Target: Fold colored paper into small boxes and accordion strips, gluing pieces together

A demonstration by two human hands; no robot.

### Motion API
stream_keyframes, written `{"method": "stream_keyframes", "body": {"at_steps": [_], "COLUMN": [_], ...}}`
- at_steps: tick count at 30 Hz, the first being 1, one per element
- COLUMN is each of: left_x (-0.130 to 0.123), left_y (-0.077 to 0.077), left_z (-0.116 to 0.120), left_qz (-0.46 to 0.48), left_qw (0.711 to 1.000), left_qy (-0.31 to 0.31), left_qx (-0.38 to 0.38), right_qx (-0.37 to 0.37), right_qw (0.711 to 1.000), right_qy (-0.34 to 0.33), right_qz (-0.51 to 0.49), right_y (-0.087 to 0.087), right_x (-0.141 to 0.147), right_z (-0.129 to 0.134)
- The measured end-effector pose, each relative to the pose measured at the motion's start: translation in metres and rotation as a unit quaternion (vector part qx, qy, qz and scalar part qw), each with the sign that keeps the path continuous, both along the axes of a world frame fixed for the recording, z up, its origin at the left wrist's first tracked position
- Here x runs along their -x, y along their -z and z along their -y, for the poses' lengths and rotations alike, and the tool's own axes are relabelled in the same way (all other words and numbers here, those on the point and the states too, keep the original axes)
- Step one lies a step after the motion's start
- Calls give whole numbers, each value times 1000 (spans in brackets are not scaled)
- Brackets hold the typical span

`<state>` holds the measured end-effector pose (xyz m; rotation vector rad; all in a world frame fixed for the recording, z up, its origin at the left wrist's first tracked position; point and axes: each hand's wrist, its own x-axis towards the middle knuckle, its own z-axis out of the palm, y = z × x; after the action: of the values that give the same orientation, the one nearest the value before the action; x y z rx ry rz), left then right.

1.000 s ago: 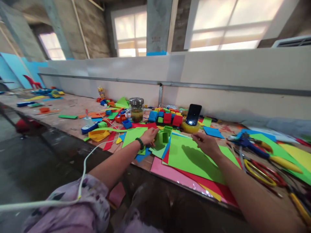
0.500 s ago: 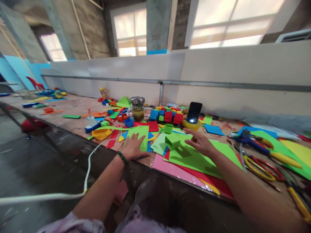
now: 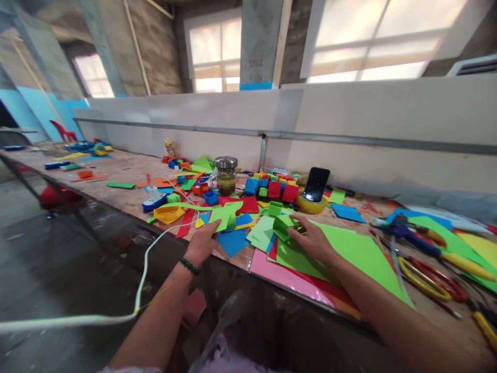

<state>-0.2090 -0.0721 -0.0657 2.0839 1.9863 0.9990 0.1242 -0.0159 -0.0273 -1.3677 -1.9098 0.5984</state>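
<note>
My left hand (image 3: 204, 242), with a dark bead bracelet at the wrist, is closed on the near edge of a green sheet (image 3: 228, 213), which curls upward at its right side. The fingertips are partly hidden behind it. Over on the right, my right hand (image 3: 312, 238) has its thumb and fingers around a small folded green piece (image 3: 282, 227). That piece stands above a large green sheet (image 3: 357, 251). Just behind it sits a little green open box (image 3: 275, 208). A blue sheet (image 3: 233, 242) lies between my hands.
Behind the hands stand a lidded glass mug (image 3: 226, 178), colourful cubes (image 3: 274, 190), and a phone (image 3: 316, 184) on a yellow tape roll (image 3: 311, 204). Pliers and scissors (image 3: 425, 277) lie at right. A white cable (image 3: 143, 269) hangs over the table's front edge at left.
My left hand has gone from lying spread on the green sheet to gripping and lifting its near edge, uncovering the blue sheet. My right hand has closed on the folded green piece.
</note>
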Motion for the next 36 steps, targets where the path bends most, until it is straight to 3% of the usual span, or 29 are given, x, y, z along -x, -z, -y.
{"method": "stream_keyframes", "body": {"at_steps": [4, 10, 13, 16, 17, 18, 19, 21, 22, 24, 26, 29, 32, 34, 36], "left_x": [13, 19, 23, 20, 15, 8, -2, -26, -40, -66, -86, -93, -77, -63, -52], "left_y": [4, 9, 10, -2, -9, -17, -26, -45, -53, -66, -73, -75, -66, -55, -44], "left_z": [-4, -12, -9, 5, 12, 20, 28, 43, 48, 55, 55, 44, 27, 17, 10], "left_qz": [94, 197, 255, 356, 390, 390, 359, 220, 142, 19, -23, -49, -112, -160, -180], "left_qw": [994, 972, 954, 906, 885, 885, 902, 946, 944, 920, 901, 930, 976, 980, 970], "left_qy": [-45, -88, -101, -103, -85, -54, -7, 164, 264, 384, 428, 359, 186, 75, 55], "left_qx": [-45, -89, -120, -206, -239, -249, -240, -175, -139, -72, -70, -63, 16, 92, 152], "right_qx": [145, 194, 128, -67, -147, -224, -302, -430, -481, -519, -516, -504, -463, -397, -324], "right_qw": [971, 968, 986, 997, 986, 967, 942, 865, 824, 769, 763, 784, 804, 830, 853], "right_qy": [27, 2, 23, 14, -4, -30, -54, -129, -161, -214, -214, -129, -30, 22, 71], "right_qz": [-186, -162, -109, 27, 76, 115, 139, 224, 253, 305, 325, 340, 371, 390, 403], "right_y": [-3, -12, -18, -27, -32, -38, -44, -59, -67, -79, -84, -79, -65, -56, -51], "right_x": [-2, 24, 28, 26, 27, 27, 29, 31, 31, 26, 11, -22, -56, -71, -82], "right_z": [-14, -27, -32, -23, -15, -4, 9, 41, 57, 84, 100, 101, 88, 77, 66]}}
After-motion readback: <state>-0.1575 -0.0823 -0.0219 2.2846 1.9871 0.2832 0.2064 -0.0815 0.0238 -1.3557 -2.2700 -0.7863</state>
